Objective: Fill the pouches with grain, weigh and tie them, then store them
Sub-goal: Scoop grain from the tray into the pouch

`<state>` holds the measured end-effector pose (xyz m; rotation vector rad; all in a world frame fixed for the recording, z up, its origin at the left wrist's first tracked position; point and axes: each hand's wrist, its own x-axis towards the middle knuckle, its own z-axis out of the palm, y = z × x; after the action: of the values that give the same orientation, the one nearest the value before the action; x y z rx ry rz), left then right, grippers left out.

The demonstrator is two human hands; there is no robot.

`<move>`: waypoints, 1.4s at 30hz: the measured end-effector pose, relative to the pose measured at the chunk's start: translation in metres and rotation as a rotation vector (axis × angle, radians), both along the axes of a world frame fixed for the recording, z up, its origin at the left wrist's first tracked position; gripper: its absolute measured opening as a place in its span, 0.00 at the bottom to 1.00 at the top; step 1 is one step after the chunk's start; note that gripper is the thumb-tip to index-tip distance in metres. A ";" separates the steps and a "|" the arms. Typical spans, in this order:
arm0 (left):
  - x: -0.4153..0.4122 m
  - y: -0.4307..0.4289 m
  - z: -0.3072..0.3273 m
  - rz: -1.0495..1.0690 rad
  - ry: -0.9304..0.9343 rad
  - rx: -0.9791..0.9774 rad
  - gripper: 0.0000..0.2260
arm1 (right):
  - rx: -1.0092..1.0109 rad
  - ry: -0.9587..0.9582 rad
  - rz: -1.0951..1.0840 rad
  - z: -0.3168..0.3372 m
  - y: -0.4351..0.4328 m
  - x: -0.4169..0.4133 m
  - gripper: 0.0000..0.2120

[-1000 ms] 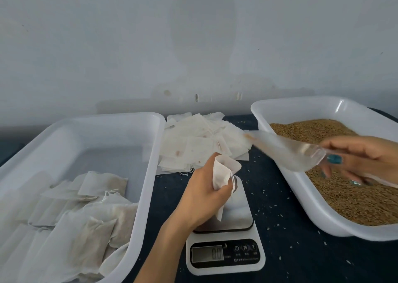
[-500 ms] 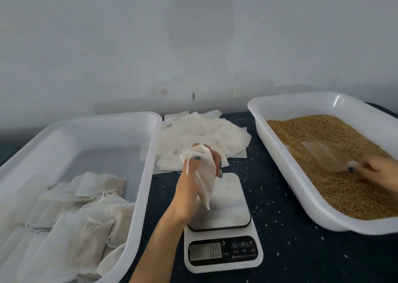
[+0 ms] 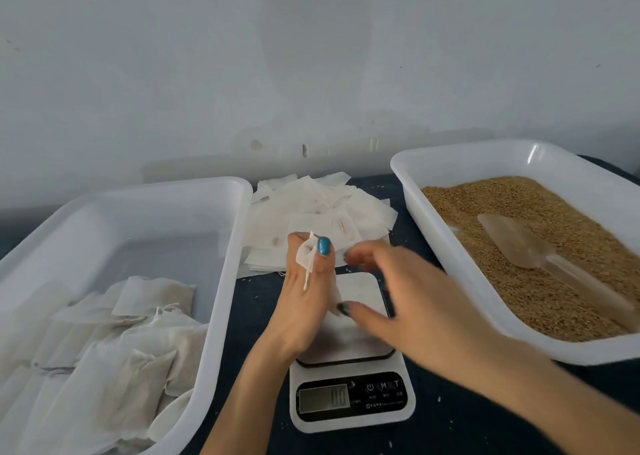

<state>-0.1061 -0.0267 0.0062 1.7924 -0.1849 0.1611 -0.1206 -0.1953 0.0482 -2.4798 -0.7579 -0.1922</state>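
At the far left a white rectangular plastic tub [image 3: 227, 281] holds a heap of filled, tied off-white cloth pouches [image 3: 114, 361], so storing is well under way. Just right of its far corner, a loose stack of flat, empty white fabric pouches [image 3: 311, 205] lies on the dark tabletop. In front of that stack the left hand [image 3: 304, 305] pinches one small white pouch [image 3: 306, 255] between thumb and fingers, holding it over the platform of a white digital kitchen scale [image 3: 349, 399] whose display is too blurred to read. The right hand [image 3: 415, 302] is beside it, motion-blurred, fingers loosely spread and empty; whether they touch the pouch I cannot tell. Further right, a second white plastic tub [image 3: 450, 156] is filled with golden-brown grain [image 3: 519, 205], and a clear plastic scoop [image 3: 519, 243] lies on it, unheld. The pouch looks limp and unfilled, so the step in hand seems to be opening its mouth. Next, the right hand would need to part the fabric, then fetch the scoop, while the left keeps the mouth upright and wide.
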 end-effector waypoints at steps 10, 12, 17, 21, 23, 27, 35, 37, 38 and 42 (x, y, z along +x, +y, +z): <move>0.004 0.001 -0.001 0.088 -0.080 0.171 0.22 | 0.489 0.128 -0.156 -0.060 0.023 0.035 0.04; 0.009 0.005 -0.004 0.110 -0.086 0.222 0.20 | 0.510 0.153 -0.153 -0.065 0.021 0.038 0.04; 0.015 0.016 -0.015 0.141 -0.062 0.499 0.18 | 0.420 0.176 -0.121 -0.074 0.014 0.043 0.04; 0.016 0.021 -0.017 0.188 -0.051 0.561 0.17 | 0.389 0.143 -0.140 -0.076 0.009 0.044 0.09; 0.016 0.023 -0.016 0.206 -0.048 0.518 0.18 | 0.389 0.130 -0.148 -0.075 0.007 0.045 0.11; 0.016 0.023 -0.017 0.226 -0.051 0.542 0.19 | 0.382 0.092 -0.142 -0.073 0.006 0.047 0.13; 0.018 0.023 -0.016 0.245 -0.120 0.552 0.30 | 0.392 0.086 -0.141 -0.072 0.006 0.045 0.15; 0.018 0.023 -0.016 0.242 -0.124 0.550 0.31 | 0.392 0.094 -0.145 -0.072 0.006 0.045 0.16; 0.018 0.023 -0.015 0.241 -0.124 0.551 0.31 | 0.390 0.099 -0.147 -0.072 0.006 0.045 0.16; 0.017 0.024 -0.014 0.242 -0.124 0.551 0.31 | 0.396 0.111 -0.153 -0.072 0.006 0.046 0.13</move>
<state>-0.0887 -0.0030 -0.0076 2.3541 -0.1050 0.4273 -0.0750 -0.1896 -0.0238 -2.1488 -0.4346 -0.2334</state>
